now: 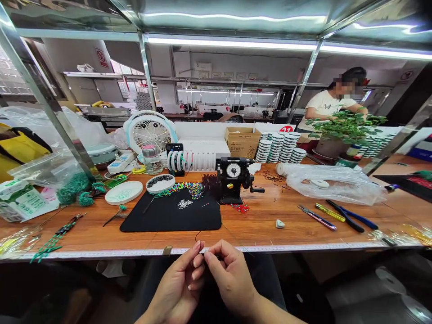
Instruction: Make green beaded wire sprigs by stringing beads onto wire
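In the head view, the left hand (178,283) and the right hand (232,281) meet low in the middle, just in front of the white measuring tape (280,247) along the table edge. The left thumb and forefinger are pressed together at their tips, the other fingers curled loosely beneath; the right thumb and forefinger also close on each other, nearly touching the left fingertips. A thin dark cord (197,236) shows just above the left fingertips; its visible end points away from the person, toward the black mat (168,221), its long axis running roughly away from the body with a slight curve. Whether the right fingertips pinch the same cord cannot be told, as the fingers hide that spot. On the mat lie a heap of multicoloured beads (194,190) and a small pile of silvery pieces (185,204). The hand-cranked winding machine (233,177) stands at the mat's right, its crank handle pointing right. Farther right, a utility knife (317,218), a yellow-handled tool (330,212) and blue-and-black pliers (351,216) lie slantwise, their near ends toward the right.
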The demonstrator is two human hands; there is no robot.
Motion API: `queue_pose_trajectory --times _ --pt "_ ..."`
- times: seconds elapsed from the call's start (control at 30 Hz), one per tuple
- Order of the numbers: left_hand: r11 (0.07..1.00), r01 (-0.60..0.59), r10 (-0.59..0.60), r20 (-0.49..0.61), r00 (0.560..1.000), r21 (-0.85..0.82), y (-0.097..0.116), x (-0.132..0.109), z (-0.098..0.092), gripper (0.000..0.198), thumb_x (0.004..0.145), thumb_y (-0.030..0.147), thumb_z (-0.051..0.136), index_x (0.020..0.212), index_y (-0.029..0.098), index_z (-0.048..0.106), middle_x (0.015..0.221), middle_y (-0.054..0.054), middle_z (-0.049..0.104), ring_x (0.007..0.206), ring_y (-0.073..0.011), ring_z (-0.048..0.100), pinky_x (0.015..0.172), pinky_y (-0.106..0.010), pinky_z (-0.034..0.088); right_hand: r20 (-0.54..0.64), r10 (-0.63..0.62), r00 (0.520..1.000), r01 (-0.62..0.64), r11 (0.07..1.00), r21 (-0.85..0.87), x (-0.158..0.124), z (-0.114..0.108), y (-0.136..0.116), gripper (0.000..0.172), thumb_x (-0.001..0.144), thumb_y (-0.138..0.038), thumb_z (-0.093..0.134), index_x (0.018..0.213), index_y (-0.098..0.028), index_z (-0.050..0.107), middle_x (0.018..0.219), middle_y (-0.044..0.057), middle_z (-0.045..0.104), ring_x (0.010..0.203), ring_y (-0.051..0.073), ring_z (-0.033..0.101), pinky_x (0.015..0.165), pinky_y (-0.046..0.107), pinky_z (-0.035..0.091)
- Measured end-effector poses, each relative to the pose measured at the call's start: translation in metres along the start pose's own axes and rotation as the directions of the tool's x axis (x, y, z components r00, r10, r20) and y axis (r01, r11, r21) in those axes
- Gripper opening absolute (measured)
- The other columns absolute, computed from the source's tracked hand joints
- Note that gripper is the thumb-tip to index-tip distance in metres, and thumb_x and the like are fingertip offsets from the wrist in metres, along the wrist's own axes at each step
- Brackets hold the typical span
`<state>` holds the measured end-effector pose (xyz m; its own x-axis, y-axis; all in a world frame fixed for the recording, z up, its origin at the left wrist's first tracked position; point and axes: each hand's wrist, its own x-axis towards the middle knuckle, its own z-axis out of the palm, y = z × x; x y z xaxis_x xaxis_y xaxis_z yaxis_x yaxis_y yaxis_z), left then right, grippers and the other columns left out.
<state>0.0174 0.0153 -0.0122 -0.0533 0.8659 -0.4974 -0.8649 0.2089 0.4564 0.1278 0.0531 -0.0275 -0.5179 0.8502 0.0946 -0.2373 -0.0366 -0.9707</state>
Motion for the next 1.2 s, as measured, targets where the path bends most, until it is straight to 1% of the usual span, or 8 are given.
queue_pose_trajectory --times 0.2,0.3,0.4,0.57,0.7,0.83,1.03,1.2 --pt "1.000 0.005 -0.005 0.009 1.000 -0.007 -0.002 -0.005 0.006 0.023 0.087 0.017 0.049 0.066 0.009 0.054 0.053 0.005 0.041 0.038 -0.0020 0.035 0.033 -0.013 0.028 -0.001 -0.074 0.997 0.074 0.995 0.067 -0.002 0.005 0.002 0.018 0.087 -0.033 0.051 0.077 -0.019 0.047 0.070 0.002 0.066 0.048 0.012 0.063 0.045 0.022 0.052" --pt "1.000 -0.011 0.011 0.013 1.000 -0.003 -0.004 -0.005 0.007 0.023 0.088 0.015 0.047 0.068 0.008 0.056 0.053 0.004 0.041 0.039 -0.0019 0.035 0.033 -0.013 0.028 -0.032 -0.095 0.995 0.096 0.995 0.024 -0.002 0.005 0.003 0.015 0.087 -0.030 0.050 0.077 -0.019 0.047 0.068 0.002 0.066 0.046 0.012 0.062 0.044 0.022 0.052" --pt "1.000 -0.010 0.010 0.026 1.000 -0.006 -0.005 -0.004 0.006 0.023 0.087 0.015 0.047 0.067 0.008 0.056 0.054 0.004 0.042 0.039 -0.0015 0.034 0.034 -0.013 0.028 -0.054 -0.120 0.991 0.118 0.992 -0.047 -0.003 0.004 0.003 0.015 0.088 -0.028 0.049 0.076 -0.018 0.048 0.067 0.002 0.066 0.049 0.012 0.064 0.048 0.022 0.054" --pt "0.999 -0.005 0.004 0.041 0.999 0.034 -0.007 -0.003 0.002 0.024 0.086 0.017 0.052 0.064 0.009 0.055 0.053 0.004 0.041 0.041 -0.0021 0.034 0.036 -0.014 0.029 -0.097 -0.120 0.988 0.108 0.986 -0.127 -0.003 0.003 0.002 0.016 0.087 -0.028 0.050 0.075 -0.018 0.049 0.065 0.002 0.066 0.053 0.013 0.065 0.053 0.023 0.055" --pt "0.998 -0.016 0.014 0.034 0.999 0.059 -0.008 -0.003 0.000 0.024 0.084 0.018 0.056 0.061 0.010 0.054 0.053 0.004 0.042 0.042 -0.0023 0.033 0.037 -0.014 0.028 -0.061 -0.090 0.994 0.086 0.994 -0.064 -0.003 0.003 0.003 0.016 0.087 -0.029 0.049 0.075 -0.019 0.047 0.064 0.001 0.066 0.048 0.013 0.063 0.048 0.023 0.054" --pt "0.998 -0.002 0.000 0.037 0.999 0.058 -0.009 -0.002 -0.002 0.026 0.083 0.020 0.057 0.060 0.010 0.053 0.052 0.004 0.041 0.041 -0.0023 0.032 0.037 -0.015 0.027 -0.096 -0.113 0.989 0.098 0.983 -0.155 -0.004 0.001 0.002 0.016 0.086 -0.029 0.050 0.074 -0.019 0.048 0.067 0.002 0.067 0.055 0.014 0.065 0.053 0.022 0.054" --pt "0.997 -0.017 0.014 0.039 0.999 0.078 -0.010 -0.001 -0.002 0.026 0.082 0.022 0.058 0.059 0.010 0.053 0.053 0.004 0.041 0.042 -0.0027 0.033 0.039 -0.016 0.028 -0.108 -0.155 0.982 0.129 0.968 -0.217 -0.003 0.000 0.004 0.016 0.086 -0.026 0.050 0.072 -0.018 0.049 0.065 0.002 0.067 0.056 0.013 0.065 0.056 0.022 0.053" --pt "0.995 -0.028 0.026 0.020 0.999 0.092 -0.011 -0.002 -0.001 0.025 0.081 0.022 0.060 0.059 0.010 0.053 0.053 0.004 0.042 0.043 -0.0027 0.033 0.040 -0.016 0.029 -0.100 -0.097 0.990 0.080 0.984 -0.162 -0.004 0.001 0.004 0.015 0.086 -0.028 0.049 0.074 -0.019 0.048 0.067 0.002 0.067 0.056 0.014 0.066 0.053 0.023 0.053"
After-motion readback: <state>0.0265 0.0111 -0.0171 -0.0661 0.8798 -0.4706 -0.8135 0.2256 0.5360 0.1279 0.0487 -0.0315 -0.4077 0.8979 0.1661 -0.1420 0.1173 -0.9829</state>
